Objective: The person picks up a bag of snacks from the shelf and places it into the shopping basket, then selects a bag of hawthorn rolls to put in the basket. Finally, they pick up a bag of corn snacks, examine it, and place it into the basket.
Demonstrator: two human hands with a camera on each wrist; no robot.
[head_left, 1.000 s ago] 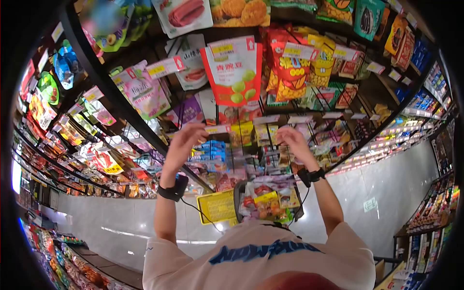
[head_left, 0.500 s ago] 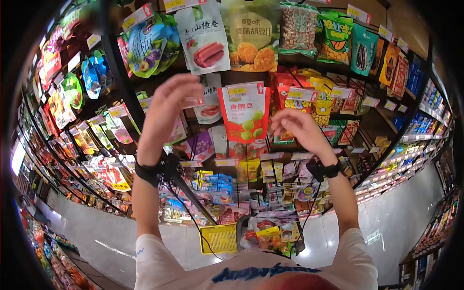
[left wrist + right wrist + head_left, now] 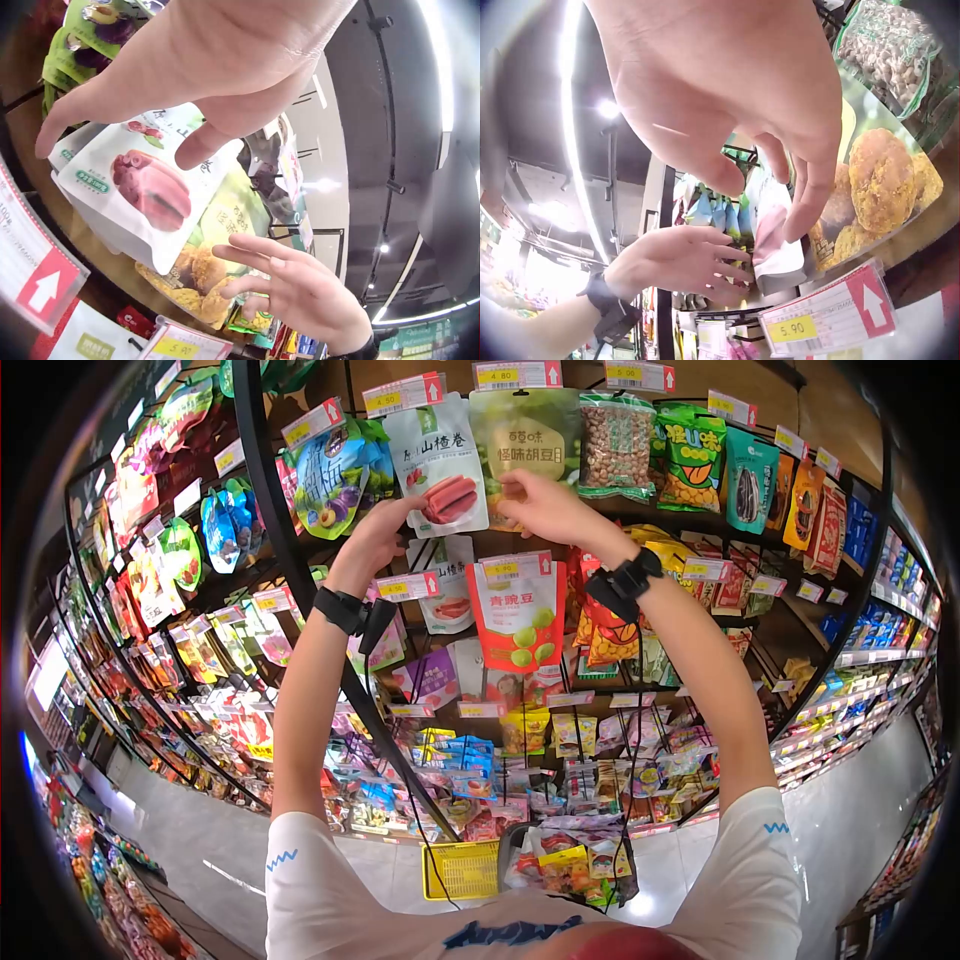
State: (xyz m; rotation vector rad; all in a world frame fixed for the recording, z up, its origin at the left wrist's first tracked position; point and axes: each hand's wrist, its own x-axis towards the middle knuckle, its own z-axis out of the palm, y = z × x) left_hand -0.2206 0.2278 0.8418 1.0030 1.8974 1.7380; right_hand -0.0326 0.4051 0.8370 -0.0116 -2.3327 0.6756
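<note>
A white pouch of hawthorn rolls hangs on the upper rack. My left hand is at its left edge, with the thumb across the pouch front in the left wrist view and the fingers spread toward its left side. From the right, my right hand reaches in with loosely bent fingers. They are near the pouch's right edge and overlap the olive-green broad bean pouch in the head view. Neither hand shows a grip on anything.
Below hangs a red-and-white green pea pouch with price tags around it. A black rack post stands left of the left hand. At floor level are a yellow basket and a dark container of snack bags.
Both hands have risen from the lower rows to the upper row and come closer together, on either side of the hawthorn roll pouch. The head view has shifted upward along the rack.
</note>
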